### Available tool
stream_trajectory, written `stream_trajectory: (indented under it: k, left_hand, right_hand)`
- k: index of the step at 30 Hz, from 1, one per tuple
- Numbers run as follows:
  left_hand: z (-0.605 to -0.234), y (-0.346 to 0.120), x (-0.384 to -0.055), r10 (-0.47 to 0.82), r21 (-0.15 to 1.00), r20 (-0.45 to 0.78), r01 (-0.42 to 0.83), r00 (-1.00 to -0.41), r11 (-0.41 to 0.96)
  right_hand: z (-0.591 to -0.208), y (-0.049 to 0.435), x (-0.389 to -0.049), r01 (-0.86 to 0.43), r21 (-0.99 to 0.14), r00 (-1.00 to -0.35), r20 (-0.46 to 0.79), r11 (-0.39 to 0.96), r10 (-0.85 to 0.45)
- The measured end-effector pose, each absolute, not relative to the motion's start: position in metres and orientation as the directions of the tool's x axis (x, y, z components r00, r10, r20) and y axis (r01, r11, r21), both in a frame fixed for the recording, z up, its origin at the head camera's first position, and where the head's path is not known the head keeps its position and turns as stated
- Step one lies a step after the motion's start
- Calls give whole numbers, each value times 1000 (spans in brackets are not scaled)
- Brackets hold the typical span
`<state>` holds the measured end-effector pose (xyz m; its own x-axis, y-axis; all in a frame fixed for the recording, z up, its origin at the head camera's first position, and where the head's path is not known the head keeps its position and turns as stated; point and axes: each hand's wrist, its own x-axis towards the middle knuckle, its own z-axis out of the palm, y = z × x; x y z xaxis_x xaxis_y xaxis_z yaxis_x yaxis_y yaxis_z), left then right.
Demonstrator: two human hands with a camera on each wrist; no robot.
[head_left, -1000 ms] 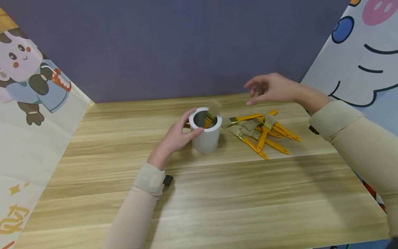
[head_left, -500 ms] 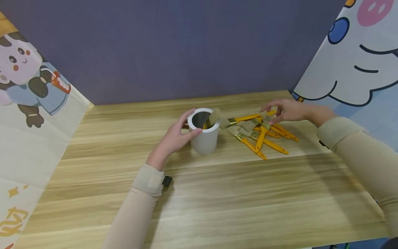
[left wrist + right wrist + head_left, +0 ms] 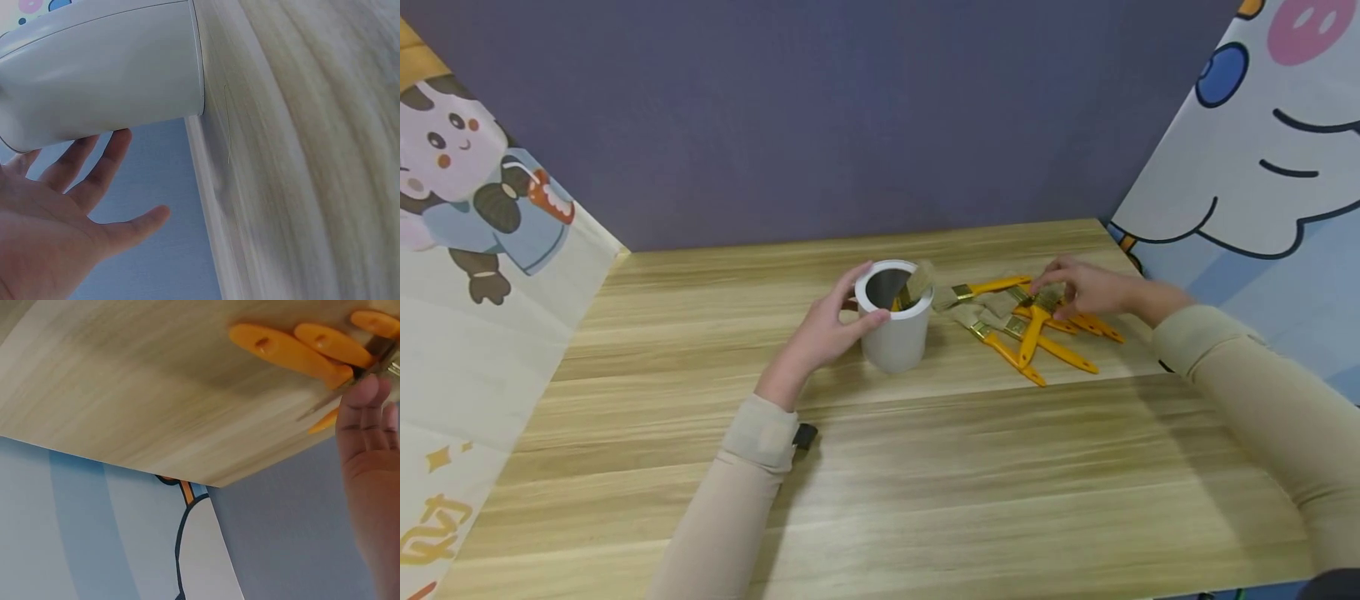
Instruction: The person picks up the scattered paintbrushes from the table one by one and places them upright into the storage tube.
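Observation:
A white cylindrical cup [image 3: 895, 343] stands upright on the wooden table. My left hand [image 3: 826, 337] holds it from the left, thumb and fingers spread round its rim; the left wrist view shows fingertips against the cup's wall [image 3: 106, 69]. Inside leans a paintbrush [image 3: 916, 287], bristles up past the rim. To the right lies a loose pile of paintbrushes with yellow handles [image 3: 1067, 356] and pale bristles. Over its far side, my right hand [image 3: 1093, 287] pinches the top paintbrush [image 3: 1032, 340] near its metal band, its fingers partly hiding the bristles.
The wooden table [image 3: 925, 475] meets a dark blue-grey wall [image 3: 850, 125] at the back. Cartoon-printed panels flank it: a left panel [image 3: 482, 333] and a right panel [image 3: 1240, 192].
My right hand has come down from above the table's back onto the brush pile, its fingers closing at the top brush. The left hand stays on the cup; the brush inside has settled against the rim.

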<state>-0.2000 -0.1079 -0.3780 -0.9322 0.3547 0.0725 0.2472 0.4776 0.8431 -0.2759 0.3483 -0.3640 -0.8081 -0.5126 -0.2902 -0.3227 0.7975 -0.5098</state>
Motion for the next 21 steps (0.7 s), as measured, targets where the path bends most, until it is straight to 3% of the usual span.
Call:
stream_trajectory:
  k: [5,12,21]
  left_hand:
    - [-378,-108,-200,353,844,71,245,-933,477]
    - [-378,-107,-200,353,841,82,255,-932,477]
    - [-377,-107,-200,351,832,98,270,-931,484]
  right_hand:
    - [-371,352,-278,-341,-479,-819,-272,809,-505]
    - [-377,355,-277,-448,-345,-813,-226,825,-536]
    - [-370,352,-275,-476,-284,-805,-241,832,-542]
